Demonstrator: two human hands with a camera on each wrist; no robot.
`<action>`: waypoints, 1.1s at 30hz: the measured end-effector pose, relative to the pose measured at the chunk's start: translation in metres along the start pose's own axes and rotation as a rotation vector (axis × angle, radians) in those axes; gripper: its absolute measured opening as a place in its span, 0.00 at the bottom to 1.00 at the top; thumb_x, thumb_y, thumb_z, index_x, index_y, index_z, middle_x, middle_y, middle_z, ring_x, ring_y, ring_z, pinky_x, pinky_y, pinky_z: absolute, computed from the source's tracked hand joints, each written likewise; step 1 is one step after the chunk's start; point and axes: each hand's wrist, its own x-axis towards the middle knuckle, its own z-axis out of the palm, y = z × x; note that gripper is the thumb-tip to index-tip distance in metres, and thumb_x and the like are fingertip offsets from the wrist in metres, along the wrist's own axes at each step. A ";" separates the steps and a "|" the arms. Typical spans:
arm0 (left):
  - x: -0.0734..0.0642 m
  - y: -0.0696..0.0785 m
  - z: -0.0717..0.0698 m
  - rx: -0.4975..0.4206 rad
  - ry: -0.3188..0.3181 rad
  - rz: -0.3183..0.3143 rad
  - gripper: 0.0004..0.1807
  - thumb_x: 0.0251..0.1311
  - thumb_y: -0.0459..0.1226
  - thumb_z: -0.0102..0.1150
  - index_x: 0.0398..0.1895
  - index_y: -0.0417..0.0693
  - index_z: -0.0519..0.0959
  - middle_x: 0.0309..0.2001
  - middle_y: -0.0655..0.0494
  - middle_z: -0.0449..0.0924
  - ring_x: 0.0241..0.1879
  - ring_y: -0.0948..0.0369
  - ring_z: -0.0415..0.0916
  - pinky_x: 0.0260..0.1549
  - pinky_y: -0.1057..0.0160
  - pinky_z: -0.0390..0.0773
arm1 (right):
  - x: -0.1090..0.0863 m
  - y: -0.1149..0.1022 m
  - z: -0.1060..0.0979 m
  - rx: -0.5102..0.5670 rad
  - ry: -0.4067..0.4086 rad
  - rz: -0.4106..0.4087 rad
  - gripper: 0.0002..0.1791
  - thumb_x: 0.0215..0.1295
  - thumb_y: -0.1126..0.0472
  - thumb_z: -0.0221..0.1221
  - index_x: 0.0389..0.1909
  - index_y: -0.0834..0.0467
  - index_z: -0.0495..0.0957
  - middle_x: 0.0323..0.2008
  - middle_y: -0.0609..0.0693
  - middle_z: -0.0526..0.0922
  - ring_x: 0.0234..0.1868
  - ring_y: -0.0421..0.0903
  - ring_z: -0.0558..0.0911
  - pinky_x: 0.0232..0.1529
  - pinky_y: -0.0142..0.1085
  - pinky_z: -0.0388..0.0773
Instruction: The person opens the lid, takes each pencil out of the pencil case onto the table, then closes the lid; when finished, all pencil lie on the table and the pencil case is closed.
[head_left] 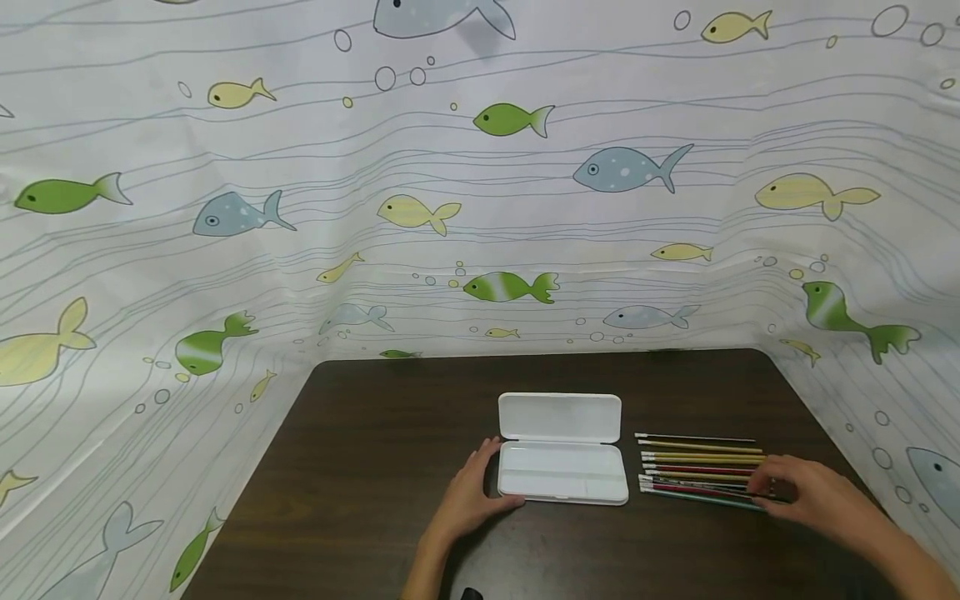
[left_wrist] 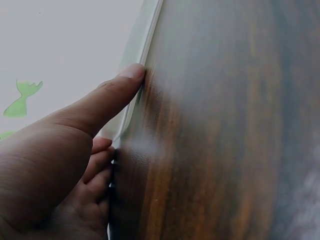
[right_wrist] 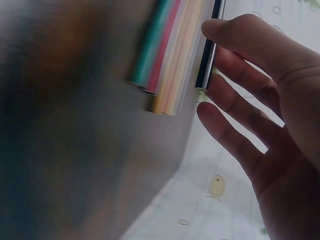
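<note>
A white pencil case (head_left: 562, 472) lies on the dark table with its lid (head_left: 559, 417) folded back, and no contents are visible inside. My left hand (head_left: 468, 493) holds the case's left end. Its thumb (left_wrist: 131, 73) is on the front edge and the other fingers are along the left side. Right of the case lies a row of thin pencils (head_left: 705, 458) in yellow, red, green and dark colours. At the row's right end, my right hand (head_left: 817, 498) pinches a dark pencil (right_wrist: 207, 60) between thumb and fingers. This pencil stands slightly apart from the others in the right wrist view.
The dark wooden table (head_left: 360, 467) extends around the case and pencils. A white sheet printed with fish (head_left: 506, 287) hangs behind the table and down both sides. A small black object (head_left: 472, 593) shows at the bottom edge of the head view.
</note>
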 end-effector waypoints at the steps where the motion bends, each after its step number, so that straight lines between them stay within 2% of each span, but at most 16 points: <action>1: 0.000 0.000 0.000 -0.003 0.000 0.000 0.52 0.45 0.59 0.73 0.72 0.50 0.63 0.72 0.42 0.59 0.68 0.36 0.57 0.55 0.28 0.61 | -0.003 0.000 0.003 0.011 -0.005 -0.001 0.20 0.40 0.67 0.77 0.29 0.44 0.79 0.29 0.30 0.75 0.28 0.29 0.77 0.23 0.29 0.76; 9: -0.001 -0.002 0.000 -0.020 -0.021 -0.015 0.53 0.47 0.62 0.71 0.74 0.53 0.60 0.73 0.46 0.57 0.69 0.38 0.55 0.57 0.29 0.59 | -0.011 -0.001 0.014 0.005 -0.097 0.098 0.16 0.44 0.61 0.76 0.29 0.40 0.79 0.30 0.27 0.75 0.29 0.28 0.75 0.25 0.32 0.76; 19: -0.002 -0.002 0.000 -0.026 -0.025 -0.012 0.53 0.46 0.61 0.71 0.74 0.53 0.60 0.73 0.46 0.57 0.69 0.38 0.55 0.58 0.30 0.60 | -0.013 0.001 0.016 0.053 -0.137 0.121 0.14 0.47 0.61 0.74 0.30 0.42 0.80 0.30 0.28 0.76 0.30 0.29 0.77 0.26 0.32 0.78; 27: -0.002 -0.001 0.000 -0.023 -0.027 -0.013 0.53 0.47 0.60 0.71 0.74 0.52 0.60 0.73 0.46 0.57 0.69 0.38 0.55 0.58 0.31 0.60 | -0.013 0.006 0.011 0.113 -0.240 0.183 0.08 0.53 0.58 0.72 0.31 0.47 0.81 0.30 0.30 0.77 0.27 0.29 0.76 0.24 0.31 0.76; 33: -0.002 0.001 -0.001 -0.016 -0.019 -0.006 0.52 0.46 0.59 0.72 0.73 0.51 0.61 0.73 0.46 0.58 0.69 0.38 0.55 0.59 0.32 0.60 | -0.012 0.004 0.008 0.075 -0.237 0.181 0.08 0.53 0.58 0.72 0.31 0.47 0.82 0.30 0.31 0.78 0.26 0.29 0.76 0.23 0.32 0.75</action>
